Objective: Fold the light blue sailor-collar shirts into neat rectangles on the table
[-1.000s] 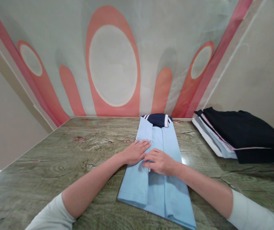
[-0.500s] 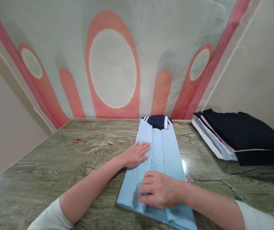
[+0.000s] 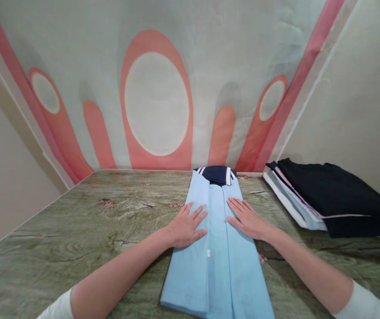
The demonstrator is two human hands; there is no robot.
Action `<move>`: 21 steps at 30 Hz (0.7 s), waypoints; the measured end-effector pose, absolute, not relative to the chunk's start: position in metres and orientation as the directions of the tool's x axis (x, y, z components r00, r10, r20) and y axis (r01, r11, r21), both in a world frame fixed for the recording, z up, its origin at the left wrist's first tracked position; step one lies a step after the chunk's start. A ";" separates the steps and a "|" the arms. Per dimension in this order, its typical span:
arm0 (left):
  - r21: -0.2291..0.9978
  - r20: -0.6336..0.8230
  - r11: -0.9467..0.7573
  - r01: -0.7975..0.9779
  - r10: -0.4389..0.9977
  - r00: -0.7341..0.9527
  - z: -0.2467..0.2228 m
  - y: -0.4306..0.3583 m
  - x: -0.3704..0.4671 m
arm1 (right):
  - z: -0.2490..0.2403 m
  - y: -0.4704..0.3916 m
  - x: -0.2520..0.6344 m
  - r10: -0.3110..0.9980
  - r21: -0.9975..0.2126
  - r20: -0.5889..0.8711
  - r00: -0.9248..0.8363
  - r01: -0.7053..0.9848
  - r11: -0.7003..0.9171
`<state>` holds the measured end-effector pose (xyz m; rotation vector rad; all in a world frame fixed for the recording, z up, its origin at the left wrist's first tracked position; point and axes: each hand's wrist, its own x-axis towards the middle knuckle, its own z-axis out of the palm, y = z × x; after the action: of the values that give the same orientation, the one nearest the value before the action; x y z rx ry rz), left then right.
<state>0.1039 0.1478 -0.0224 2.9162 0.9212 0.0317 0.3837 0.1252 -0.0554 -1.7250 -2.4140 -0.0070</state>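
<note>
A light blue shirt (image 3: 216, 261) with a navy, white-striped collar (image 3: 217, 174) lies folded into a long narrow strip down the middle of the table. My left hand (image 3: 187, 224) rests flat on its left panel, fingers spread. Flat on the right panel, at about the same height, lies my right hand (image 3: 248, 218). Neither hand grips the cloth; both press on it, palms down.
A stack of folded clothes (image 3: 326, 195), black on top with white and pale layers beneath, sits at the table's right back. The green wood-grain table (image 3: 77, 235) meets a wall with orange and white ovals (image 3: 157, 102).
My right hand went from the shirt's middle down to its lower part, then back up onto the right panel and opened flat. The left hand stayed in place, and the camera tilted slightly.
</note>
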 end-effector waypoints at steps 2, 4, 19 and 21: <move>0.090 -0.008 -0.806 0.585 0.587 0.809 -0.020 0.140 0.104 | -0.065 0.121 0.388 0.938 -0.089 0.114 -0.327 0.937 0.338; 0.100 -0.016 -0.802 0.589 0.591 0.807 -0.017 0.132 0.103 | -0.068 0.112 0.387 0.929 -0.090 0.114 -0.351 0.928 0.362; 0.282 -0.192 -0.783 0.554 0.520 0.832 0.008 0.069 0.075 | -0.036 0.032 0.380 0.851 -0.240 0.043 -0.523 0.822 0.517; 0.328 -0.212 -0.783 0.529 0.485 0.849 0.017 0.064 0.069 | -0.030 0.023 0.381 0.840 -0.278 0.024 -0.542 0.803 0.526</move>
<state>0.0695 0.0635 0.0169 2.6477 0.7558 -0.1633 0.3810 0.0232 -0.0297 -1.4140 -2.6063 0.3529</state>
